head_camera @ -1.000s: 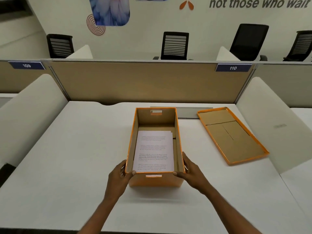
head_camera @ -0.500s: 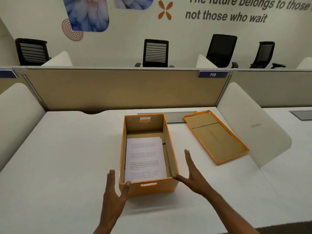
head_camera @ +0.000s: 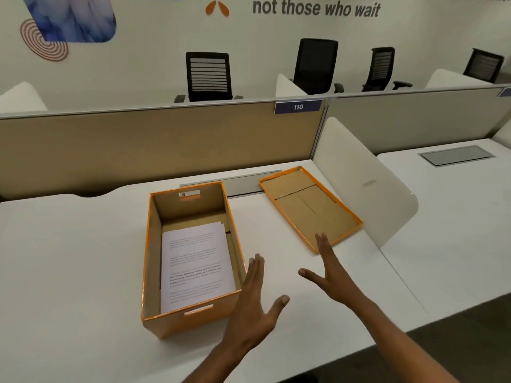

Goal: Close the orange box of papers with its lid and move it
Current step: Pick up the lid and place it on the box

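The orange box (head_camera: 177,324) stands open on the white desk, with a stack of printed papers (head_camera: 195,268) lying inside. Its lid (head_camera: 309,208) lies upside down on the desk to the right of the box, brown inside with an orange rim. My left hand (head_camera: 255,308) is open, fingers spread, just right of the box's near right corner and off the box. My right hand (head_camera: 330,275) is open too, stretched out with its fingertips at the lid's near corner; I cannot tell whether they touch it. Neither hand holds anything.
A white rounded side divider (head_camera: 367,186) stands just right of the lid. A tan partition (head_camera: 154,145) with a "110" tag runs along the back of the desk (head_camera: 69,258). A grey cable flap (head_camera: 243,183) sits behind the box. Black chairs stand beyond the partition.
Both hands have let go of the box's near end and swung to the right, the right one reaching the lid. The view has turned right. The box and lid have stayed put.
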Demonstrator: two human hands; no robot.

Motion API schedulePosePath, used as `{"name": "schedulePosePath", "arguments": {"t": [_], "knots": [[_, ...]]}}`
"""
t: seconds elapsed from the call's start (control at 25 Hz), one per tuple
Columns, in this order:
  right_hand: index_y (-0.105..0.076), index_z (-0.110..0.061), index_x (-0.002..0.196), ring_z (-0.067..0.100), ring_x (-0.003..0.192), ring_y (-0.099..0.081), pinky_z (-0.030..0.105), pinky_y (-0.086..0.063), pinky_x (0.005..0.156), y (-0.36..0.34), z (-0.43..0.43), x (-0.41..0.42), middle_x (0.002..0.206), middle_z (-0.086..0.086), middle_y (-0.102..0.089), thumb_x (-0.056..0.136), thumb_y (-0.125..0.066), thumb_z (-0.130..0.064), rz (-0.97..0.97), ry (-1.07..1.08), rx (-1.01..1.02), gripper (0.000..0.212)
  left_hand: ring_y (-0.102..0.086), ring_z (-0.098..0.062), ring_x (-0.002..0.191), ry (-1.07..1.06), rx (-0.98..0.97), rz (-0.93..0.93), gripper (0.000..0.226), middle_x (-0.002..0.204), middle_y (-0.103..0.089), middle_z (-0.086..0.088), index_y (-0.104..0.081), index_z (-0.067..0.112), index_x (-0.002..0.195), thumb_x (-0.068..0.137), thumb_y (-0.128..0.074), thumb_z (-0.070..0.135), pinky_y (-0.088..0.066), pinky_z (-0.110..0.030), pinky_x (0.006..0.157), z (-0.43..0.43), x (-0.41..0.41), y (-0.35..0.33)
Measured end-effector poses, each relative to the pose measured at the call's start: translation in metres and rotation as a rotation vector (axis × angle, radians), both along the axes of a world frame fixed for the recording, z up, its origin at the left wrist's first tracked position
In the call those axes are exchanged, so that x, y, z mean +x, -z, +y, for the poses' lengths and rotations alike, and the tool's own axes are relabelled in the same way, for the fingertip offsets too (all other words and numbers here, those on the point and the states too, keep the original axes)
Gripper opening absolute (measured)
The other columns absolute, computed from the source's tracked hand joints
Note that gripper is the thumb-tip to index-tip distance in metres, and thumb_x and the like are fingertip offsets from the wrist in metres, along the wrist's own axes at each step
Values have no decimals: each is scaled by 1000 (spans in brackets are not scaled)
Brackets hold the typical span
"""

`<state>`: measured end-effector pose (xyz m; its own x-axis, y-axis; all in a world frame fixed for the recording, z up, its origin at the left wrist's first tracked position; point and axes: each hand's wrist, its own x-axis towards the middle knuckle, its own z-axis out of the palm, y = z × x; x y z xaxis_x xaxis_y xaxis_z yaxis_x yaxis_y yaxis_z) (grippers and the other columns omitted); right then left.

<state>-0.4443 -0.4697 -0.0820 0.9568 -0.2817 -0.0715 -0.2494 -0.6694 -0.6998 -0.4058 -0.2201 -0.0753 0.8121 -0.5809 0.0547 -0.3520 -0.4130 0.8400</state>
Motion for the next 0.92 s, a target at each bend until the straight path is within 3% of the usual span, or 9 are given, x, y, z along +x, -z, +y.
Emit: {"name": "schedulePosePath", "arguments": {"t": [0.2, 0.36, 0.6, 0.72, 0.84, 0.92], "knots": [[9, -33, 159, 2, 152, 9, 26, -13, 115, 10, -86, 3, 168, -12, 18, 88, -63, -58, 9, -11, -32, 104, 24, 4, 148, 88, 130, -56, 96, 165, 19, 20, 10, 35, 158, 89, -47, 72, -5, -31, 123, -101, 15, 28], [6, -29, 160, 12, 155, 7, 30, -15, 115, 36, -162, 13, 169, -5, 14, 90, -56, -60, 63, -23, -92, 99, 30, -4, 148, 140, 279, -122, 92, 166, 21, 8, 4, 22, 160, 94, -44, 65, -2, -36, 127, -184, 30, 63], [-2, -19, 161, 14, 155, 5, 40, -21, 123, 88, -225, 23, 170, 1, 10, 91, -46, -66, 177, -134, -99, 95, 37, -23, 147, 123, 530, -150, 89, 161, 32, -6, -5, 18, 160, 92, -39, 64, 4, -45, 124, -275, 41, 121], [-4, -17, 161, 18, 157, 4, 38, -18, 124, 105, -238, 27, 170, 3, 8, 86, -33, -77, 193, -216, -124, 101, 34, -24, 148, 46, 619, -182, 85, 166, 17, -13, -18, 16, 159, 91, -39, 62, -3, -49, 123, -289, 44, 138], [-5, -17, 161, 19, 157, 3, 36, -18, 123, 111, -251, 35, 170, 4, 7, 84, -27, -81, 178, -227, -116, 103, 6, -38, 155, -17, 670, -274, 70, 168, -10, -15, -45, 15, 148, 90, -49, 55, -25, -57, 120, -285, 42, 141], [-5, -15, 161, 21, 156, 0, 36, -19, 121, 113, -260, 42, 170, 6, 6, 83, -26, -83, 191, -217, -110, 106, -6, -38, 155, -50, 649, -337, 50, 165, -24, -15, -63, 19, 131, 89, -58, 47, -33, -58, 117, -280, 46, 137]]}}
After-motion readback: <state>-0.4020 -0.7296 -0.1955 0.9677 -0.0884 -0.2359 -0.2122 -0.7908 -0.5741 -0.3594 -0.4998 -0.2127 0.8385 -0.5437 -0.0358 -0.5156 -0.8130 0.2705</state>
